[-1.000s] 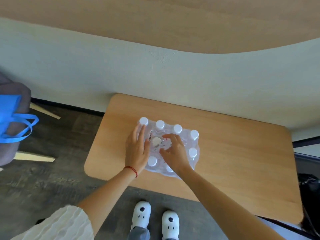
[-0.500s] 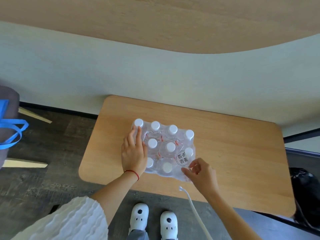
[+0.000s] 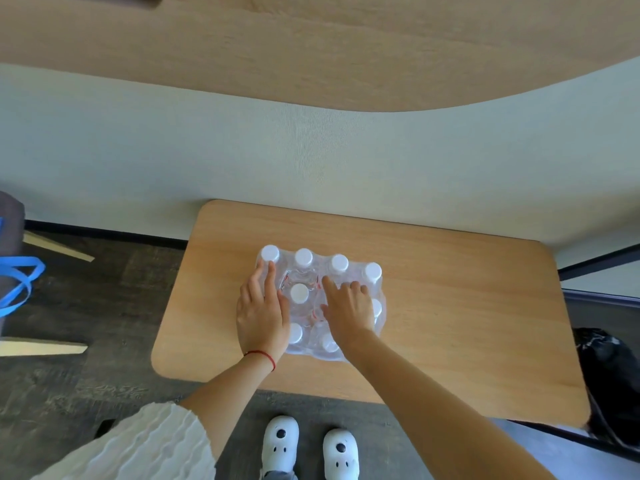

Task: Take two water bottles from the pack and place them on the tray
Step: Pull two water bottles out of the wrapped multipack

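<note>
Wooden table (image 3: 467, 306) against pale wall (image 3: 311, 150); dark floor (image 3: 104, 306) beneath.

Bright, even daylight; edges bowed by wide-angle distortion.

Pack (image 3: 320, 303) set on desk (image 3: 467, 323), left of centre, desk backed against wall (image 3: 311, 161).
Left hand (image 3: 261, 315) laid on pack's left side, right hand (image 3: 348, 308) on its right; shoes (image 3: 310, 448) seen on floor before desk's near edge.

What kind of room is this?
Probably an office or break room: a small wood table against a plain wall, dark plank floor, and a wrapped pack of water bottles.
</note>
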Action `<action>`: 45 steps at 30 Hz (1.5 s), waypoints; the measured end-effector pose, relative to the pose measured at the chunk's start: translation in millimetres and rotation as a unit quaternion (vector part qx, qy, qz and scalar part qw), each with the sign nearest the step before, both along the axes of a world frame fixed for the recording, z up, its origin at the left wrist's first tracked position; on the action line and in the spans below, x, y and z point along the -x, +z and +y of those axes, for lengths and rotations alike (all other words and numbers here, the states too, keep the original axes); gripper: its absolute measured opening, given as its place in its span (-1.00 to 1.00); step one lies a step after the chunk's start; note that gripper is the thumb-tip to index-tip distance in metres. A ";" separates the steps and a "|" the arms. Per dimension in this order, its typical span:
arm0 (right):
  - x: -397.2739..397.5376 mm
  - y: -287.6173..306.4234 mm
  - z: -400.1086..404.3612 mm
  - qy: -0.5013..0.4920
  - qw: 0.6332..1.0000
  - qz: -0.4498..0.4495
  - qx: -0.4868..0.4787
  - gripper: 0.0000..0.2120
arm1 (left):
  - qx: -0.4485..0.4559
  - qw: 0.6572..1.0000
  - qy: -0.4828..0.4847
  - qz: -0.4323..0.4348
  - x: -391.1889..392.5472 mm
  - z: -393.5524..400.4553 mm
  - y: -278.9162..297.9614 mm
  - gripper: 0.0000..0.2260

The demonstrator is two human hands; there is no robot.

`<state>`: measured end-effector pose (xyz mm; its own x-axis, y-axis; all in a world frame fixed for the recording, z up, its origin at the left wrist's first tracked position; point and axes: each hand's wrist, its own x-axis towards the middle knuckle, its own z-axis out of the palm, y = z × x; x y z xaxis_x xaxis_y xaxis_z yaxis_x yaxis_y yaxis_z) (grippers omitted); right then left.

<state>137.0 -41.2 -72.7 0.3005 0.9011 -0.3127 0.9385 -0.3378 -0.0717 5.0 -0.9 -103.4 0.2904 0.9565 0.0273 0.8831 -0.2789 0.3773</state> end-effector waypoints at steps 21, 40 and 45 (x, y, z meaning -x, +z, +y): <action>-12.6 132.0 -22.7 -0.067 0.934 0.230 -0.266 -0.64 | 0.086 0.995 -0.013 -0.053 -0.3 4.7 21.2 -0.54; 14.8 153.2 25.0 -0.128 0.841 0.434 -0.295 -0.76 | 0.321 0.846 -0.083 -0.418 45.0 24.6 123.4 -0.42; 16.0 29.6 10.1 -0.158 0.933 0.321 -0.032 -0.61 | 0.336 0.852 -0.046 -0.400 62.8 24.3 107.1 -0.47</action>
